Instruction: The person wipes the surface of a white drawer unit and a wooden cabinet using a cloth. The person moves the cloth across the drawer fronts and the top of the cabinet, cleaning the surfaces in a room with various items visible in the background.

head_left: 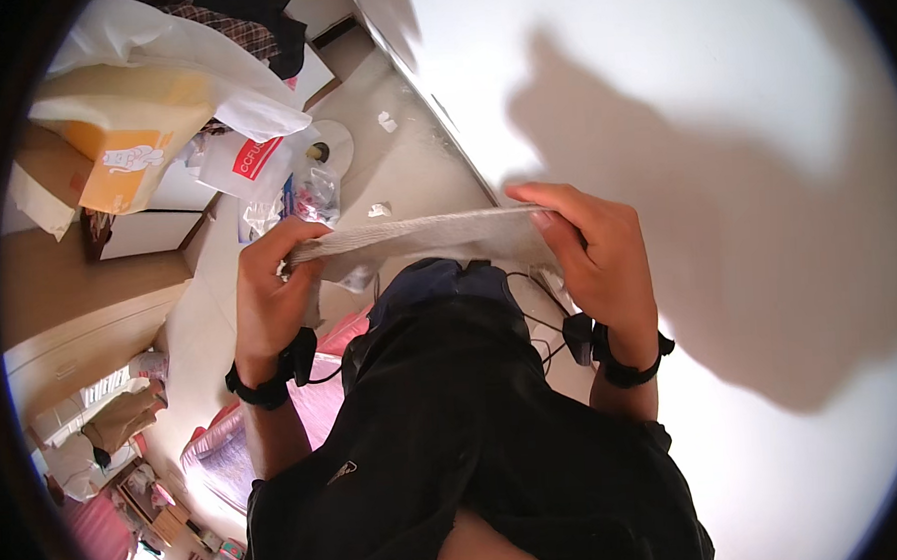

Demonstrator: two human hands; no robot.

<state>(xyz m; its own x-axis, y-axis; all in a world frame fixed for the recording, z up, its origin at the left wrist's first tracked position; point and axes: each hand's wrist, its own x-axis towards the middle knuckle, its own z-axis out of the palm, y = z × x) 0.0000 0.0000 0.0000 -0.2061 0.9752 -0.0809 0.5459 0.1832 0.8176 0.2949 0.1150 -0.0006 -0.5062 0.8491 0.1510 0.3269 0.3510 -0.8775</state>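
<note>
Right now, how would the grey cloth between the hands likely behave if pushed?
The grey cloth would probably give and fold, since it looks thin and woven. It seems light: the left hand and right hand support it by its ends alone. Its textured surface suggests it is unlikely to be slippery.

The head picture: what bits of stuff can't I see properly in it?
All in the head view:
- The cloth's far side: hidden, because it faces away.
- Some fingers of the left hand: hidden behind the hand or cloth.
- Inside the yellow bag: hidden by its sides.
- Part of the pink bundle: behind the left arm.
- Dark clothes: cut off by the top edge.
</note>
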